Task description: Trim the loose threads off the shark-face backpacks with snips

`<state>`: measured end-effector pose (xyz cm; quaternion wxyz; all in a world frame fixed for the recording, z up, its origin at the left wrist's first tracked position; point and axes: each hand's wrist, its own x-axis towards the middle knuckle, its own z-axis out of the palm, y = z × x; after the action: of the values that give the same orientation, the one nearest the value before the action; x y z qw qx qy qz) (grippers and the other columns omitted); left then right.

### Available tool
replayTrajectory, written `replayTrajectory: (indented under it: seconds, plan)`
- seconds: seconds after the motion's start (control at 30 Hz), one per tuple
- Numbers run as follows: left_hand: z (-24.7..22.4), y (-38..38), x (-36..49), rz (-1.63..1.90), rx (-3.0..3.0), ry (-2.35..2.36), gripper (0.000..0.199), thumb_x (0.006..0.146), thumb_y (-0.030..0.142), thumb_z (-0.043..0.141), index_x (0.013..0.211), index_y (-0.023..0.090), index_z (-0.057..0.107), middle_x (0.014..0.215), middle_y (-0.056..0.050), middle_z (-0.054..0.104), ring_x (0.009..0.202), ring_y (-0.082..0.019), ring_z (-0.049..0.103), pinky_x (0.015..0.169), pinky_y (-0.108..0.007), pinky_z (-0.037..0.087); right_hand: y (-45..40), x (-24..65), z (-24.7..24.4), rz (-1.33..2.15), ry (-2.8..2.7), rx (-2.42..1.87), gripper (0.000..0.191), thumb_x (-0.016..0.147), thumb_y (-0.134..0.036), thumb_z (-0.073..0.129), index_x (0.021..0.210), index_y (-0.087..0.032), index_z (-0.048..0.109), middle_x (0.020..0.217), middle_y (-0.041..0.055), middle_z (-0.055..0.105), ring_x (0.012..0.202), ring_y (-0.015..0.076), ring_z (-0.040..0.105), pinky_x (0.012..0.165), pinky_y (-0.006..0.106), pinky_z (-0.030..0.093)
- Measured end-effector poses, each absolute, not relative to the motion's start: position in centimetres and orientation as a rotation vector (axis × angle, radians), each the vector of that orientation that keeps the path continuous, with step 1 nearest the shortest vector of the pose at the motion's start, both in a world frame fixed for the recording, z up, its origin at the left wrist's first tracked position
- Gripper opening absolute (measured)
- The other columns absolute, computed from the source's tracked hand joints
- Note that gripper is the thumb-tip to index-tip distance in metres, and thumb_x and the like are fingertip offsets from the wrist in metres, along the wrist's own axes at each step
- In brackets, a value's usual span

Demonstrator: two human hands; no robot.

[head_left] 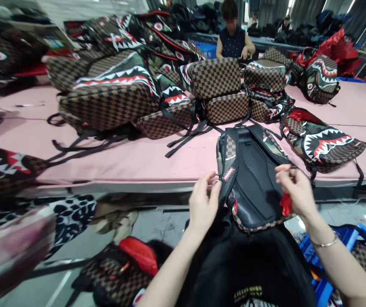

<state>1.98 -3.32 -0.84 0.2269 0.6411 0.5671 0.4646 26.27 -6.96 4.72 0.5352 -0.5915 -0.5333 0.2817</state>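
Note:
A backpack (255, 179) leans against the table edge with its black padded back and shoulder straps facing up. My left hand (205, 198) is at its left side, thumb and fingers pinched near the edge beside a small red label; what they grip is too small to name. At the right side my right hand (293, 187) is closed near the strap, with a red piece of cloth (286, 204) hanging just below its fingers. Whatever lies between those fingers is hidden.
Checkered shark-mouth backpacks (109, 102) are piled along the pink table (144, 160). One more backpack (326, 140) lies at the right. Blue crates (345, 251) stand on the floor at lower right, and bags lie at lower left. A person (232, 40) works across the table.

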Motion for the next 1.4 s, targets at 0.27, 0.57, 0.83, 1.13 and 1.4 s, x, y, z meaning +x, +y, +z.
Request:
replayTrajectory:
  seconds: [0.27, 0.57, 0.83, 1.13, 1.4]
  plan:
    - [-4.9, -1.0, 3.7, 1.024, 1.458, 1.582, 0.061, 0.057, 0.038, 0.073, 0.110, 0.016, 0.053, 0.095, -0.008, 0.061, 0.093, -0.025, 0.057, 0.081, -0.037, 0.045, -2.6, 25.0, -1.8, 0.545, -1.597, -1.522, 0.023, 0.083, -0.031, 0.050, 0.101, -0.019, 0.054, 0.096, 0.0067, 0.060, 0.089, 0.0205, 0.057, 0.081, 0.036, 0.046]
    - [-3.2, -5.3, 1.4, 1.019, 0.722, 1.009, 0.036, 0.065, 0.038, 0.070, 0.085, 0.016, 0.050, 0.048, 0.010, 0.031, 0.041, -0.003, 0.023, 0.041, -0.017, 0.016, 2.0, 23.8, -1.2, 0.376, -2.012, -1.143, 0.021, 0.087, -0.021, 0.047, 0.107, -0.021, 0.053, 0.099, 0.0072, 0.061, 0.090, 0.0191, 0.057, 0.083, 0.036, 0.046]
    - [-4.4, -6.1, -0.4, 1.002, 0.545, 0.821, 0.035, 0.065, 0.036, 0.070, 0.079, 0.017, 0.044, 0.045, 0.012, 0.026, 0.040, -0.002, 0.015, 0.041, -0.017, 0.008, 6.6, 21.4, -1.2, 0.493, -2.266, -0.839, 0.018, 0.086, -0.019, 0.049, 0.101, -0.020, 0.059, 0.095, 0.0074, 0.051, 0.089, 0.0174, 0.053, 0.078, 0.033, 0.047]
    - [-3.0, -6.0, -0.9, 0.996, 0.522, 0.861, 0.028, 0.066, 0.032, 0.068, 0.073, 0.016, 0.046, 0.044, 0.009, 0.034, 0.039, -0.003, 0.022, 0.040, -0.019, 0.015, 9.5, 19.5, 0.7, 0.720, -2.513, -0.698, 0.018, 0.086, -0.024, 0.052, 0.101, -0.020, 0.061, 0.094, 0.0061, 0.052, 0.086, 0.0160, 0.053, 0.077, 0.031, 0.046]
    - [-3.9, -5.8, -1.3, 0.979, 0.529, 0.858, 0.030, 0.064, 0.034, 0.069, 0.074, 0.016, 0.048, 0.042, 0.009, 0.035, 0.039, -0.004, 0.025, 0.041, -0.019, 0.017, 9.8, 18.1, 1.7, 0.771, -2.604, -0.654, 0.017, 0.086, -0.025, 0.052, 0.099, -0.020, 0.063, 0.093, 0.0061, 0.054, 0.085, 0.0160, 0.053, 0.077, 0.030, 0.045]
